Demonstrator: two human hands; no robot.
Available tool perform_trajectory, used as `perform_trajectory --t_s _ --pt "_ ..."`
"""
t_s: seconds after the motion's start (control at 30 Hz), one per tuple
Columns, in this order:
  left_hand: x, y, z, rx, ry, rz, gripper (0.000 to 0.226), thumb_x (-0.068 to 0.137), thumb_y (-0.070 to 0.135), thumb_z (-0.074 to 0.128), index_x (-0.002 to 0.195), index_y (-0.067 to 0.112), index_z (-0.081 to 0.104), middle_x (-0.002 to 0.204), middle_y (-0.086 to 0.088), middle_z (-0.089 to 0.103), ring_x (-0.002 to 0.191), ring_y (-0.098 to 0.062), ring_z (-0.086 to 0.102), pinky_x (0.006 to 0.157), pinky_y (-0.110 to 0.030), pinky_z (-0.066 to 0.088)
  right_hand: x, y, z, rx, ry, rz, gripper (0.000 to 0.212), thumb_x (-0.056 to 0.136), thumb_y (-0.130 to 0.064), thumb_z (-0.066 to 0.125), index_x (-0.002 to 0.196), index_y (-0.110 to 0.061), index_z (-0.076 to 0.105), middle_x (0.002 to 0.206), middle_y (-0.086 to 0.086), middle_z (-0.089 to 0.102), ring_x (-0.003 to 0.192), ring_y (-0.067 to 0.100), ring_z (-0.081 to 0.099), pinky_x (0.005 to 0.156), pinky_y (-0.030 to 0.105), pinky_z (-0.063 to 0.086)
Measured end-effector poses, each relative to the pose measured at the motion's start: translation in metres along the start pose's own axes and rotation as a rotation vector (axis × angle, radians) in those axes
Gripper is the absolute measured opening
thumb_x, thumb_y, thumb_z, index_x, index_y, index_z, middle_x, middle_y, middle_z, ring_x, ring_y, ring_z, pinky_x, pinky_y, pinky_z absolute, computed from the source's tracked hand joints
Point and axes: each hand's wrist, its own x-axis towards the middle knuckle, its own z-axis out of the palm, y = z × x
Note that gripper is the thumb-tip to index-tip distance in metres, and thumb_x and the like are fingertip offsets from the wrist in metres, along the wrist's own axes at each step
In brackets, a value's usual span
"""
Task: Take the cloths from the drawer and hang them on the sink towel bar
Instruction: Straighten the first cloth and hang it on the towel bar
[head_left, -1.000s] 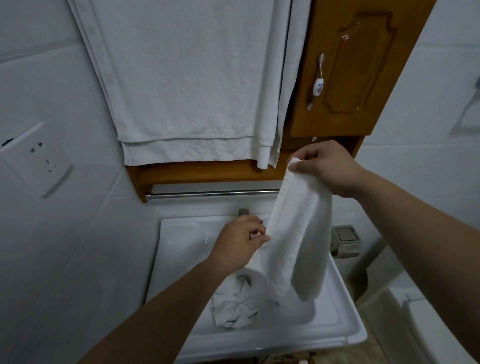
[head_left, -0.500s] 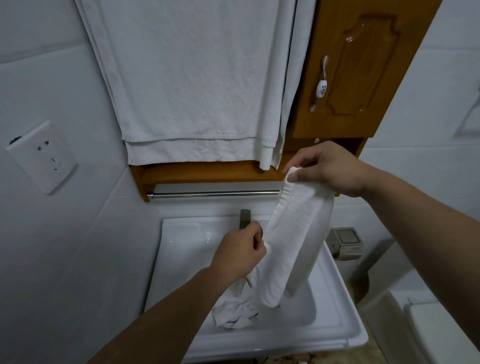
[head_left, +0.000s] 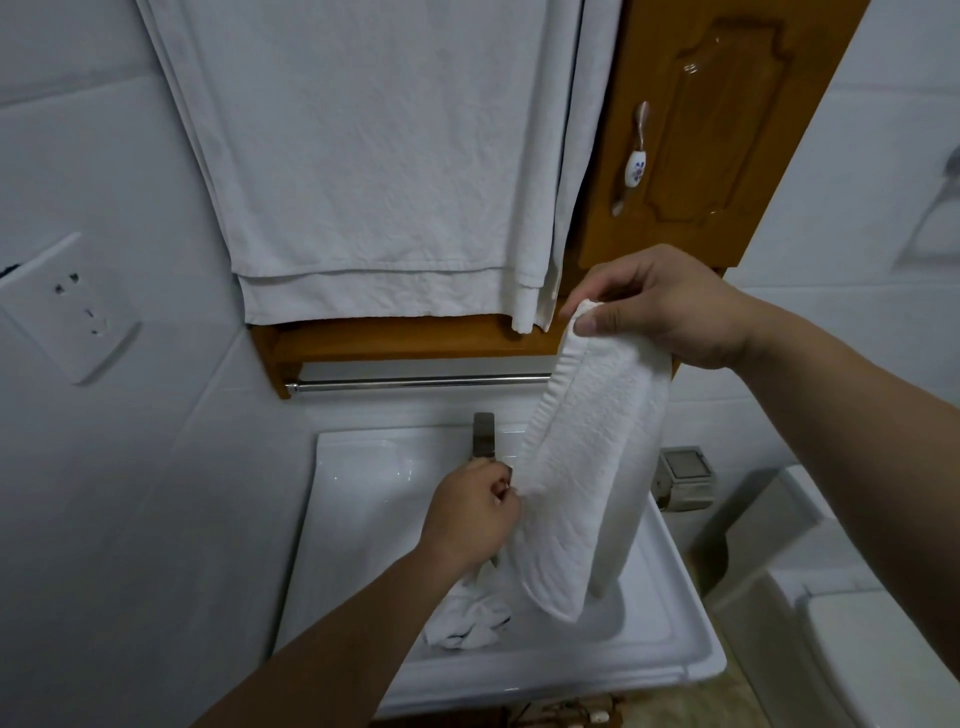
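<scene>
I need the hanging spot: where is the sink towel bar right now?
In the head view the chrome towel bar runs centre-left under the wooden shelf, above the faucet; its right end is hidden behind the white cloth.

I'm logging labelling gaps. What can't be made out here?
Head view:
1. Towel bar: right end hidden behind the white cloth that the right hand and left hand hold.
2. Crumpled cloth in the sink: partly covered by the left hand and white cloth; one piece or several, cannot tell.
3. Hanging towels: tops cut off by the upper edge.
4. Drawer: outside the frame.
</scene>
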Motion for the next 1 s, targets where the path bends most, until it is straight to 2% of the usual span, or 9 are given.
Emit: perform_trajectory --t_s 0.1,0.17,0.27,0.47,0.63,0.8,1.0 --pt "-0.005 -0.004 0.004 -0.035 -0.071 0.03 0.011 0.087 0.022 0.064 0.084 0.014 0.071 0.091 0.013 0.057 0.08 -0.002 0.054 0.072 -0.008 0.039 0.001 0.002 0.003 -0.035 0.07 0.035 0.012 0.086 -0.011 0.073 0.095 -0.018 0.077 0.087 -0.016 0.074 0.082 -0.005 0.067 0.066 0.005 0.046" --pt "-0.008 -0.006 0.007 -0.03 -0.084 0.055 0.013 0.088 0.024 0.063 0.091 0.015 0.073 0.101 0.01 0.06 0.09 -0.005 0.057 0.08 -0.012 0.043 0.003 0.004 0.005 -0.062 0.127 0.063 0.011 0.087 -0.014 0.073 0.094 -0.022 0.077 0.087 -0.019 0.072 0.081 -0.008 0.065 0.063 0.003 0.046" --pt "-0.01 -0.006 0.007 -0.025 -0.054 0.057 0.011 0.088 0.022 0.063 0.092 0.015 0.072 0.098 0.009 0.062 0.088 -0.007 0.056 0.079 -0.015 0.043 0.003 0.004 0.005 -0.084 0.168 0.092 0.011 0.087 -0.017 0.073 0.092 -0.026 0.076 0.085 -0.023 0.072 0.081 -0.01 0.065 0.062 0.004 0.046" --pt "-0.01 -0.006 0.005 -0.03 -0.038 0.012 0.01 0.087 0.025 0.068 0.096 0.021 0.071 0.096 0.011 0.062 0.092 -0.009 0.059 0.082 -0.024 0.048 -0.003 -0.008 0.005 -0.073 0.119 0.059 0.012 0.087 -0.012 0.072 0.094 -0.022 0.075 0.079 -0.028 0.071 0.08 -0.012 0.064 0.063 0.002 0.045" --pt "-0.012 -0.006 0.008 -0.072 -0.087 -0.078 0.038 0.081 0.041 0.072 0.117 0.032 0.061 0.106 0.012 0.065 0.097 -0.007 0.059 0.085 -0.027 0.05 -0.008 -0.016 0.002 -0.036 0.038 0.006 0.015 0.087 -0.006 0.07 0.093 -0.019 0.073 0.081 -0.023 0.073 0.082 -0.007 0.066 0.067 0.004 0.046" --pt "-0.014 -0.01 0.014 0.025 -0.102 -0.032 0.026 0.088 0.041 0.065 0.098 0.019 0.074 0.094 0.0 0.067 0.088 -0.015 0.061 0.081 -0.037 0.053 -0.011 -0.014 -0.001 0.012 0.018 -0.008 0.015 0.085 -0.005 0.07 0.092 -0.018 0.074 0.083 -0.017 0.073 0.083 -0.001 0.068 0.069 0.009 0.048" --pt "-0.022 -0.008 0.018 -0.026 -0.139 -0.073 0.026 0.093 0.041 0.058 0.1 0.021 0.072 0.089 0.004 0.071 0.078 -0.01 0.064 0.076 -0.035 0.055 -0.016 -0.015 -0.002 0.083 0.036 0.002 0.018 0.074 -0.022 0.071 0.091 -0.018 0.074 0.085 -0.013 0.074 0.084 0.005 0.068 0.07 0.014 0.051"
